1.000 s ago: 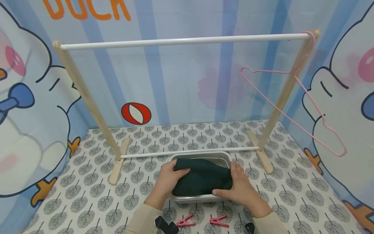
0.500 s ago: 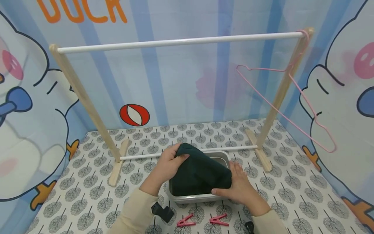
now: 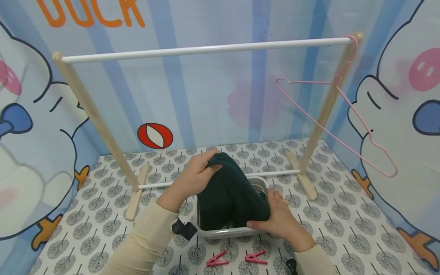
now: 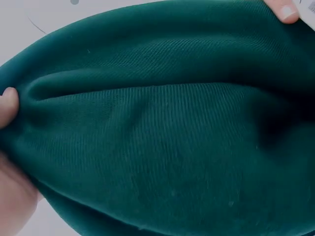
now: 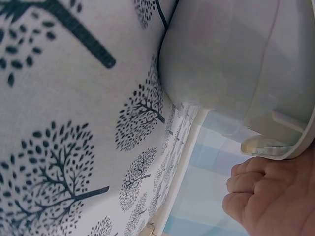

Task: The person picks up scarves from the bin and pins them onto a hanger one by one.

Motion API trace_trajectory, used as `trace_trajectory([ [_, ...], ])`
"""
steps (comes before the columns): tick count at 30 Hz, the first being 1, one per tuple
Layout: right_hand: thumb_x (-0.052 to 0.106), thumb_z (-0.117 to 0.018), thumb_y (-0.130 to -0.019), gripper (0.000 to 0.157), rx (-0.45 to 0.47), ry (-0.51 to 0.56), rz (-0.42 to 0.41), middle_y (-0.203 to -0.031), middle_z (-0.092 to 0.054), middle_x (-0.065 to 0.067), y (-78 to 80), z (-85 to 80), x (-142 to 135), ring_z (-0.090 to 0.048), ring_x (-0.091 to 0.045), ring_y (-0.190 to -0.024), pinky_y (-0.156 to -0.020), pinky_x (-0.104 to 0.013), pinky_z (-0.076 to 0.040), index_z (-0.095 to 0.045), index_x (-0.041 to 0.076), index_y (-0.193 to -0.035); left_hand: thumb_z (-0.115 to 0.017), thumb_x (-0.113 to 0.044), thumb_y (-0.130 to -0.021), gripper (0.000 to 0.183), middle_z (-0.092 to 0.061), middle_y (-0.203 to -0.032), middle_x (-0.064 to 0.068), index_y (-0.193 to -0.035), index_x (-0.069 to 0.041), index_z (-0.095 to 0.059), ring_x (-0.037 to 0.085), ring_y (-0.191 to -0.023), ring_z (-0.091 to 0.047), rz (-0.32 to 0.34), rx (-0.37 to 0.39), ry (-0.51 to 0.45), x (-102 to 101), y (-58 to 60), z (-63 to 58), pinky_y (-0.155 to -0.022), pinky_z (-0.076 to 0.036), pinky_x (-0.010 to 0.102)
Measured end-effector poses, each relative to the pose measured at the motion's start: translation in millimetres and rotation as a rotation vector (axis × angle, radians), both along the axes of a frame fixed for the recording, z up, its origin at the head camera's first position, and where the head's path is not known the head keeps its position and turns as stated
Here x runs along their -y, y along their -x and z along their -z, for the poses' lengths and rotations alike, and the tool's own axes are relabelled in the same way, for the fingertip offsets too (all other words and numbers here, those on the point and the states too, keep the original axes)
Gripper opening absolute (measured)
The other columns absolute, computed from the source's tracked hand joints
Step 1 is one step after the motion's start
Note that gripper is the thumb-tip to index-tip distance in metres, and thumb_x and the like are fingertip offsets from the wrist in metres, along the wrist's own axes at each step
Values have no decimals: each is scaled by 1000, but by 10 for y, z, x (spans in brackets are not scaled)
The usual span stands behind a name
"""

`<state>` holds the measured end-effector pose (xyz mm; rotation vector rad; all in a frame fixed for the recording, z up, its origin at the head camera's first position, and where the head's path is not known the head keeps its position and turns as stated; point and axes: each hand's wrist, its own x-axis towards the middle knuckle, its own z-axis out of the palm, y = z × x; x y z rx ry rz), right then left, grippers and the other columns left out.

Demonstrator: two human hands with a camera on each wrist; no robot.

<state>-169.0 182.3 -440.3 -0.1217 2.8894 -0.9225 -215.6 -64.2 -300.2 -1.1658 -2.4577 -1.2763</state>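
A dark green cloth (image 3: pixel 228 191) lies bunched in a whitish-grey basin (image 3: pixel 228 232), its left part pulled up above the rim. My left hand (image 3: pixel 194 175) pinches the raised edge between thumb and fingers. In the left wrist view the cloth (image 4: pixel 162 137) shows a fine ribbed weave and a long fold, with my left thumb (image 4: pixel 7 107) at its left edge. My right hand (image 3: pixel 278 217) grips the right front corner of the basin, its thumb lying along the cloth's lower edge. In the right wrist view curled fingers (image 5: pixel 246 182) sit at the basin's rim.
Behind the basin stands a wooden rack with a white top rod (image 3: pixel 206 49) and a low crossbar (image 3: pixel 275 173). A pink hanger (image 3: pixel 309 114) hangs at the rod's right end. Two pink clothespins (image 3: pixel 217 259) lie in front of the basin on the tree-patterned tablecloth (image 3: pixel 361 225).
My left hand has risen with the cloth's left edge, lifting it out of the basin into a slanted fold. My right hand has stayed at the basin's right corner.
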Motion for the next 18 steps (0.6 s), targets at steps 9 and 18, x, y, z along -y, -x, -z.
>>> trace_trajectory([
  [9, 62, -75, -61, 125, 43, 102, 54, -151, -2, -28, 9, -14, -9, -4, -53, -135, -103, -69, -14, -12, -5, -146, -48, -6, -95, 14, -62, -90, 7, -104, -7, -59, 17, -78, -57, 37, -70, -58, 19, 9, -221, -70, -47, 34],
  [18, 58, -77, -61, 118, -11, 142, 26, -150, -8, -30, 12, 3, 4, -7, -51, -136, -102, -70, -11, -21, -3, -145, -48, -5, -95, 15, -62, -91, 8, -106, -6, -59, 17, -76, -55, -17, -141, -90, 3, -15, -363, -68, -46, 34],
])
